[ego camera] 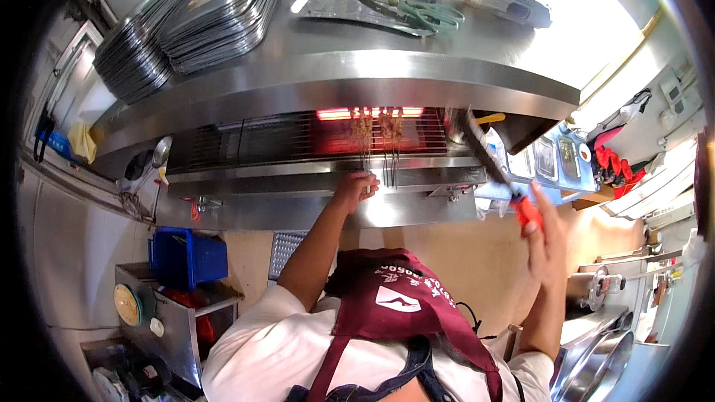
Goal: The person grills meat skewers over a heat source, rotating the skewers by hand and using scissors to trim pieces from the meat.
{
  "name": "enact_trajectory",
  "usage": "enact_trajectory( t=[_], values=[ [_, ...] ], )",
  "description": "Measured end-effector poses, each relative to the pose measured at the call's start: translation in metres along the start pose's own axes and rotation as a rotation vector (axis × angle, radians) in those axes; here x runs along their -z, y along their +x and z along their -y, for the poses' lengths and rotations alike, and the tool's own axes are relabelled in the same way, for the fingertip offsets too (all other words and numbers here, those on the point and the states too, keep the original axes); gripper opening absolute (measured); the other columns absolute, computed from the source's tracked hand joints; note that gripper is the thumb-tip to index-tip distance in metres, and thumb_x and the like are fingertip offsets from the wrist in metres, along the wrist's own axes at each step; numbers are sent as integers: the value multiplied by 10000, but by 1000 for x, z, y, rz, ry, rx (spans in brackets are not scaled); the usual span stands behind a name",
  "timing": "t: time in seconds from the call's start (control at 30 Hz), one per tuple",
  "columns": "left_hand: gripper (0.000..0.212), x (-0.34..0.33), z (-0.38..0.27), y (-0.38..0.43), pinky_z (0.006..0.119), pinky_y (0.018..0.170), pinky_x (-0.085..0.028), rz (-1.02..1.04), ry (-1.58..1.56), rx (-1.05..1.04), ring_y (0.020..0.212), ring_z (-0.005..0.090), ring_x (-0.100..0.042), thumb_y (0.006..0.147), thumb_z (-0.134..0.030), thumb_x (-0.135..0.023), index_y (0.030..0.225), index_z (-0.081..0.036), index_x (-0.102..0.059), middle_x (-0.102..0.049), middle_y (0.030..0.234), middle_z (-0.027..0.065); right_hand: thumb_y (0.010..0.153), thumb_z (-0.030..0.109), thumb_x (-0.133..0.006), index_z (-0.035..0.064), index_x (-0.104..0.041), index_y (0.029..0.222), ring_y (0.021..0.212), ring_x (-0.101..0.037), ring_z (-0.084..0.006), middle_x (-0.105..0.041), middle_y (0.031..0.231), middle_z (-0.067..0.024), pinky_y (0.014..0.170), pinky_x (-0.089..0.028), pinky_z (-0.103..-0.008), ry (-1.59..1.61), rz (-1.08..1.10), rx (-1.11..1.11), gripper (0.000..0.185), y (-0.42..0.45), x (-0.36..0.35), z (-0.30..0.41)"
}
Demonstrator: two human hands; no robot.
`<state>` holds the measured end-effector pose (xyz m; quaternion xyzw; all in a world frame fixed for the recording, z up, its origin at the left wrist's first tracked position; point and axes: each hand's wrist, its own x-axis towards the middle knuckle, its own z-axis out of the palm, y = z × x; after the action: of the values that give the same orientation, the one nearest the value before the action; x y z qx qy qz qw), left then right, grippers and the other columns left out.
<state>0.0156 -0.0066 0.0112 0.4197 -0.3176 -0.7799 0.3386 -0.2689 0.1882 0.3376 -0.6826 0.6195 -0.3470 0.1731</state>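
Note:
My left hand [357, 188] grips the lower ends of a bunch of skewers [362, 131] with browned food pieces, at the front edge of a metal grill [251, 137]. A second bunch of skewers [391, 128] lies just to the right on the wire rack, beneath a glowing red heating element [370, 114]. Out to the right, my right hand [542, 231] has the red handle of a long dark tool [491, 162] at its fingers. That tool is blurred, so its kind is unclear; its far end reaches a metal container [457, 125] by the grill's right end.
Above the grill runs a steel shelf [335, 67] with stacked metal trays [223, 22], a tray [335, 8] with green-handled scissors [430, 17], and a white device [505, 3]. Ladles [162, 152] hang at left. A blue bin [190, 259] stands lower left, metal pots [597, 368] lower right.

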Motion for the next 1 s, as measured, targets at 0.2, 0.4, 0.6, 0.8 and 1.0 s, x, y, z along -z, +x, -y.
enact_trajectory(
  t=[0.2, 0.4, 0.6, 0.8, 1.0],
  values=[
    [237, 15, 22, 35, 247, 461, -304, 57, 98, -37, 481, 85, -413, 828, -240, -579, 663, -70, -564, -518, 592, 30, 866, 120, -477, 6, -461, 1225, 942, -566, -323, -572, 1032, -179, 831, -441, -398, -208, -268, 351, 377, 93, 13, 32],
    [75, 18, 6, 21, 267, 613, -528, -35, -134, 42, 688, 168, -602, 869, -88, -544, 849, -23, -576, -622, 815, 91, 832, 162, -535, 10, -489, 1099, 886, -521, -358, -530, 900, -191, 804, -426, -433, -314, -344, 649, 311, 211, -42, 72],
    [91, 18, 6, 27, 296, 669, -558, -56, -145, 103, 751, 191, -627, 881, -83, -541, 936, -18, -573, -637, 882, 105, 818, 205, -528, 46, -542, 1027, 939, -541, -320, -572, 952, -154, 775, -454, -421, -459, -304, 588, 263, 262, -65, 69],
    [124, 2, 6, 17, 319, 687, -559, -114, -199, 120, 783, 209, -630, 888, -90, -530, 972, -6, -567, -635, 893, 115, 719, 226, -603, 68, -577, 1051, 993, -533, -285, -586, 1023, -127, 813, -443, -377, -476, -152, 491, 369, 269, -69, 63],
    [131, -21, -2, 2, 342, 695, -558, -178, -143, 77, 803, 229, -631, 891, -101, -523, 965, 0, -562, -631, 901, 135, 749, 255, -580, 75, -610, 1006, 1013, -518, -277, -603, 991, -106, 819, -413, -388, -535, -110, 452, 315, 267, -70, 52]
  ],
)
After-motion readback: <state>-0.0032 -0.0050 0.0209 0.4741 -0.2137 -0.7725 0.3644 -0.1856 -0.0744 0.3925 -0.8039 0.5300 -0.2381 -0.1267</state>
